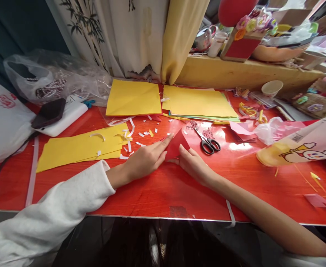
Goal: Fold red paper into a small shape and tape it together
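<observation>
Both my hands hold a piece of red paper (178, 142) just above the red tabletop, near its middle. My left hand (145, 159) pinches the paper's left side, fingers pointing forward. On the lower right side, my right hand (193, 165) grips it with the thumb on top. The paper looks folded, but its far side is hidden. Black-handled scissors (209, 144) lie just beyond my right hand. White paper scraps (140, 144) are scattered beyond my left hand, beside yellow paper strips (82, 146).
Two stacks of yellow paper (133, 97) lie at the back. A phone (49, 113) rests on a white box (68, 118) at left, near plastic bags. At right stand a drink cup (299, 146) and pink paper (243, 128). The table's front edge (157, 217) runs below my hands.
</observation>
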